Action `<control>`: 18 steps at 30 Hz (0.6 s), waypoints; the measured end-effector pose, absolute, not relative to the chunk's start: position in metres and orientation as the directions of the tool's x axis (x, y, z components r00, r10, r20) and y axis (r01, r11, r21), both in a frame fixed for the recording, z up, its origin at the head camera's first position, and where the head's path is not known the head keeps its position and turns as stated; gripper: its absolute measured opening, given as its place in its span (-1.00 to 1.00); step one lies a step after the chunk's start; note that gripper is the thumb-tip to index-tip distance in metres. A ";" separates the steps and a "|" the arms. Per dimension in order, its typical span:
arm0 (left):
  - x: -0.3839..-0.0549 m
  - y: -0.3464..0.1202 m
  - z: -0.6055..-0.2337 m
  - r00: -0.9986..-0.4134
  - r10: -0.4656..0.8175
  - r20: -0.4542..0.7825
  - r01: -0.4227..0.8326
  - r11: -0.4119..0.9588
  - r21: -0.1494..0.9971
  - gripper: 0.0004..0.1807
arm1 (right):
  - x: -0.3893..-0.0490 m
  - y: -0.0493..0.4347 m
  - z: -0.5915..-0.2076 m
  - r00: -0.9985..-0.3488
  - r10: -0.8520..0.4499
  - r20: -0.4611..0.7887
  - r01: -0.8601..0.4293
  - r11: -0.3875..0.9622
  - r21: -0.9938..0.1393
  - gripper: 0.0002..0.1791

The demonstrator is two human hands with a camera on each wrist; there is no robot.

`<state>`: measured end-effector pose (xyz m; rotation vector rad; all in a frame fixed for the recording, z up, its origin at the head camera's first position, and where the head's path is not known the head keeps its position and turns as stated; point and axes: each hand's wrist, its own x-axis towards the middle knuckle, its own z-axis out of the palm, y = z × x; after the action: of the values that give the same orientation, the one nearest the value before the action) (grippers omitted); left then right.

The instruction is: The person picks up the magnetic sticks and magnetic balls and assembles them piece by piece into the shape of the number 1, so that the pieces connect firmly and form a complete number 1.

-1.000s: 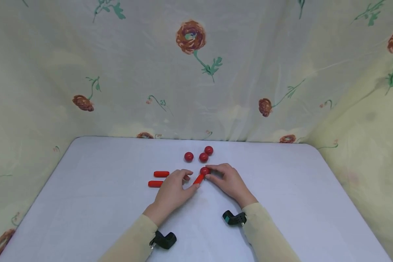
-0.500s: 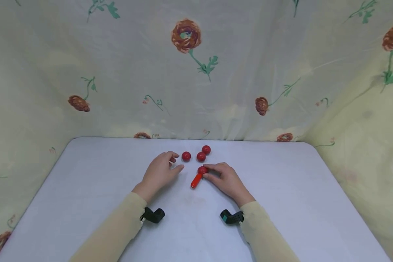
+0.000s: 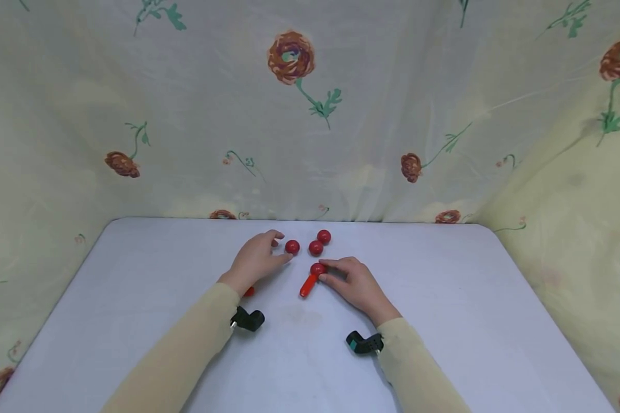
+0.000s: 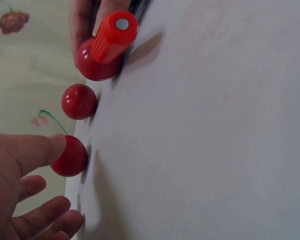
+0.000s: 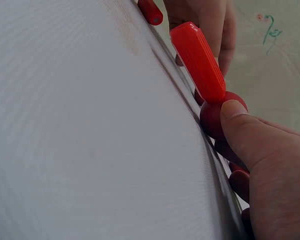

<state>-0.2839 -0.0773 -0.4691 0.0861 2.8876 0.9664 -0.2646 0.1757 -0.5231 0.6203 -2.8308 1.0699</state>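
My right hand (image 3: 355, 284) pinches a glossy red ball (image 3: 317, 269) between thumb and fingers. From that ball a red ribbed rod (image 3: 308, 285) sticks out; its free end, with a small grey disc, rises off the table in the left wrist view. My left hand (image 3: 255, 261) is at the leftmost loose red ball (image 3: 291, 246), fingers spread and thumb beside it. In the left wrist view the thumb (image 4: 45, 150) overlaps this ball (image 4: 72, 159); contact is hard to tell.
Two more red balls, a nearer one (image 3: 316, 248) and a farther one (image 3: 324, 236), lie close together behind the held ball. Another red rod (image 3: 249, 292) is mostly hidden under my left wrist. Floral cloth (image 3: 361, 172) hangs behind the white table (image 3: 444, 298).
My left hand has left the rod joined to the held ball, swung left, then come forward to the leftmost loose ball. My right hand keeps its pinch on the ball.
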 end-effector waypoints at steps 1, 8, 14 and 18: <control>-0.286 -0.076 -0.469 -0.993 0.088 -0.073 0.027 0.802 0.597 -0.36 | -0.265 0.176 -0.523 -0.918 -0.349 0.188 -0.386 0.680 -0.623 -0.57; -0.294 -0.066 -0.466 -0.991 0.103 -0.085 0.035 0.815 0.578 -0.33 | -0.264 0.176 -0.522 -0.907 -0.360 0.220 -0.414 0.664 -0.622 -0.57; -0.299 -0.062 -0.470 -0.991 0.118 -0.067 0.060 0.824 0.563 -0.37 | -0.263 0.176 -0.522 -0.905 -0.363 0.223 -0.419 0.660 -0.623 -0.57; -0.300 -0.060 -0.474 -0.992 0.120 -0.048 0.077 0.843 0.532 -0.37 | -0.263 0.176 -0.522 -0.902 -0.366 0.229 -0.425 0.660 -0.620 -0.57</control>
<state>-0.2999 -0.0602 -0.4743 0.1574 2.9394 0.8431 -0.2634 0.1764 -0.5223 0.6656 -2.7850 1.0725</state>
